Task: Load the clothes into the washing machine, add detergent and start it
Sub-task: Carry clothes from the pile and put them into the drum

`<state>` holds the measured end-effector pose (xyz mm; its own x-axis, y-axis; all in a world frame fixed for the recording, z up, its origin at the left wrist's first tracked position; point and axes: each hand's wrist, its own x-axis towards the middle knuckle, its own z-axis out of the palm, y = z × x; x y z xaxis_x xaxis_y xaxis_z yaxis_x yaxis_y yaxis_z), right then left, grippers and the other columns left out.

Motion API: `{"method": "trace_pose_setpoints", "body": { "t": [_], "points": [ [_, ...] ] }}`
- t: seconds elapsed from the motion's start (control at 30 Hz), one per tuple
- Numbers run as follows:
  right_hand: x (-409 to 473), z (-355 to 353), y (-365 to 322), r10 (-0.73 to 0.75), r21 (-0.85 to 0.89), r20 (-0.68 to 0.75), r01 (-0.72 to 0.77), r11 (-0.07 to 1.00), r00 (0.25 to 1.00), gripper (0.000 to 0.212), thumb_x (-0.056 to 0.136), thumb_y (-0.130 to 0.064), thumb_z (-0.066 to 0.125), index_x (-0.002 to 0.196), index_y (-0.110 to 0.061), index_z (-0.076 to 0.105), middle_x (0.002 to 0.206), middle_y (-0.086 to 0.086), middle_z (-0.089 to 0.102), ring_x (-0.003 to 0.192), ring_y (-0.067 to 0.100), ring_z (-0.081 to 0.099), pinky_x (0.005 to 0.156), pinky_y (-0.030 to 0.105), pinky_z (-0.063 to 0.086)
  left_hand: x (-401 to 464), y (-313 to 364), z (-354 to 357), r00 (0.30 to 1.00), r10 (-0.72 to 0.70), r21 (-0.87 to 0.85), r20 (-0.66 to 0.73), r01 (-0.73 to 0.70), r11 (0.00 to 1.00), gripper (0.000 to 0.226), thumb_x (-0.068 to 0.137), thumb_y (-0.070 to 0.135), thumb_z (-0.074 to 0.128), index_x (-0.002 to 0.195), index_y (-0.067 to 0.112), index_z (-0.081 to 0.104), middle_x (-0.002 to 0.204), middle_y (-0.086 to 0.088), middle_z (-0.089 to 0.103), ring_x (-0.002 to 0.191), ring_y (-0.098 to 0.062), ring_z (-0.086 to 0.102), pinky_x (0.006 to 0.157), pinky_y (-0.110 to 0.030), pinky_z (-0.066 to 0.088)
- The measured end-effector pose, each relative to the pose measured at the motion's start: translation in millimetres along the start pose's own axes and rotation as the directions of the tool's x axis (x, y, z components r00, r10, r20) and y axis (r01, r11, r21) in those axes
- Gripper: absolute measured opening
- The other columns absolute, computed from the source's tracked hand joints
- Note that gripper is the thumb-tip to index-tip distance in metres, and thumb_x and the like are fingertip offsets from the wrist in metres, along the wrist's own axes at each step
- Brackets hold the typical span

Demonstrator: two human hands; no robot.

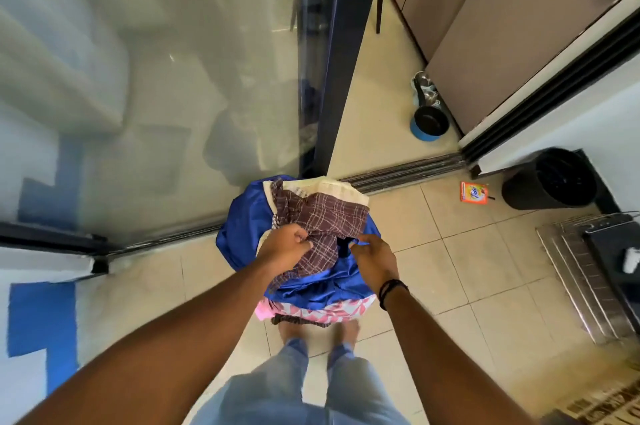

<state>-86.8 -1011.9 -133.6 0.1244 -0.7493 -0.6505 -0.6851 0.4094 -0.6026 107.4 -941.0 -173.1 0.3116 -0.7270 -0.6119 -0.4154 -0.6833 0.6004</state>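
Just in front of the sliding glass door (149,85), on the pale tiled floor (450,251), a person stands over a heap of clothes (304,244) held up before their legs. The heap is a mix of fabrics: a shiny blue garment (242,217) wraps the outside, a brown checked cloth (329,217) lies on top, a cream piece (332,187) shows at the far edge nearest the door track, and a pink-and-white patterned fabric (311,310) hangs at the near edge. The left hand (285,246) has its fingers curled into the brown checked cloth, gripping a fold of it. The right hand (374,260), with a dark band (391,291) at the wrist, pinches the edge of the blue garment on the side of the heap away from the glass. Bare feet (318,331) and light denim trouser legs (287,383) show below the bundle. To the right of the door, on the tiles, lies a small orange detergent packet (473,192), well apart from the clothes, and just beyond it stands a black bucket (550,179) against the white wall. Through the doorway, a blue-rimmed bowl (429,123) sits on the floor beside brown cabinets (485,9). A metal rack (585,279) lies at the far right, with a dark appliance edge (613,251) beside it; what that appliance is cannot be told.
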Motion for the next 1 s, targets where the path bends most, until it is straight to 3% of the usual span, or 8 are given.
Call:
{"method": "trace_pose_setpoints", "body": {
  "t": [0.2,0.33,0.47,0.57,0.63,0.73,0.87,1.0],
  "points": [
    [79,13,-14,-0.043,-0.114,0.049,0.048,0.992,0.998,0.036,0.094,-0.023,0.057,0.13,-0.015,0.059,0.121,0.009,0.067,0.106,0.029,0.062,0.08,0.027,0.043,60,18,-2,0.998,0.044,0.108,-0.048,-0.039,0.993,0.033,0.09,0.032,0.068,0.12,0.019,0.067,0.117,-0.003,0.069,0.107,-0.022,0.065,0.09,-0.036,0.053],
    [135,27,-6,-0.063,-0.266,0.125,0.095,0.959,0.99,0.044,0.096,-0.02,0.051,0.14,-0.018,0.051,0.125,0.011,0.065,0.106,0.03,0.062,0.077,0.029,0.044,98,21,11,0.992,0.014,0.141,-0.126,0.004,0.99,0.043,0.089,0.03,0.068,0.13,0.018,0.061,0.125,-0.007,0.067,0.11,-0.026,0.065,0.094,-0.039,0.053],
    [165,39,11,-0.065,-0.443,0.294,0.196,0.875,0.953,0.06,0.09,-0.017,0.053,0.147,-0.025,0.039,0.134,0.011,0.059,0.114,0.035,0.059,0.089,0.045,0.054,114,16,22,0.988,-0.112,0.161,-0.104,0.128,0.979,0.063,0.087,0.032,0.071,0.143,0.013,0.047,0.134,-0.015,0.059,0.12,-0.034,0.058,0.099,-0.039,0.049],
    [172,41,23,-0.043,-0.498,0.351,0.226,0.837,0.935,0.044,0.09,-0.016,0.055,0.133,-0.026,0.054,0.132,0.008,0.06,0.117,0.032,0.058,0.097,0.043,0.051,108,8,24,0.987,-0.136,0.189,-0.09,0.151,0.97,0.05,0.089,0.023,0.07,0.136,0.016,0.055,0.129,-0.012,0.063,0.112,-0.029,0.063,0.092,-0.037,0.053],
    [171,40,27,-0.066,-0.473,0.36,0.243,0.847,0.93,0.03,0.09,-0.018,0.055,0.118,-0.026,0.063,0.125,0.004,0.063,0.113,0.028,0.06,0.095,0.041,0.052,99,3,25,0.979,-0.141,0.182,-0.148,0.167,0.969,0.024,0.09,0.018,0.066,0.11,0.03,0.068,0.109,0.0,0.071,0.094,-0.019,0.067,0.081,-0.036,0.057],
    [171,39,24,-0.219,-0.459,0.316,0.351,0.816,0.923,0.038,0.09,-0.014,0.056,0.128,-0.02,0.058,0.129,0.008,0.059,0.119,0.03,0.055,0.097,0.045,0.052,86,0,31,0.977,-0.125,0.198,-0.171,0.159,0.967,0.03,0.088,0.016,0.059,0.072,0.041,0.063,0.083,0.017,0.068,0.082,-0.011,0.068,0.074,-0.036,0.059],
    [190,41,-4,-0.351,-0.526,0.265,0.44,0.728,0.898,0.051,0.093,-0.014,0.053,0.143,-0.017,0.043,0.136,0.011,0.052,0.125,0.034,0.044,0.097,0.051,0.049,73,-1,46,0.982,-0.108,0.13,-0.153,0.128,0.983,0.014,0.089,0.021,0.064,0.086,0.034,0.068,0.09,0.012,0.073,0.084,-0.009,0.069,0.079,-0.038,0.059],
    [207,44,-29,-0.221,-0.633,0.394,0.437,0.638,0.892,0.055,0.096,-0.023,0.054,0.147,-0.021,0.033,0.143,0.014,0.045,0.132,0.036,0.038,0.102,0.052,0.042,65,3,58,0.973,-0.065,0.055,-0.22,0.079,0.995,0.011,0.091,0.018,0.066,0.1,0.02,0.073,0.099,0.006,0.075,0.089,-0.009,0.069,0.083,-0.036,0.059]
  ]
}}
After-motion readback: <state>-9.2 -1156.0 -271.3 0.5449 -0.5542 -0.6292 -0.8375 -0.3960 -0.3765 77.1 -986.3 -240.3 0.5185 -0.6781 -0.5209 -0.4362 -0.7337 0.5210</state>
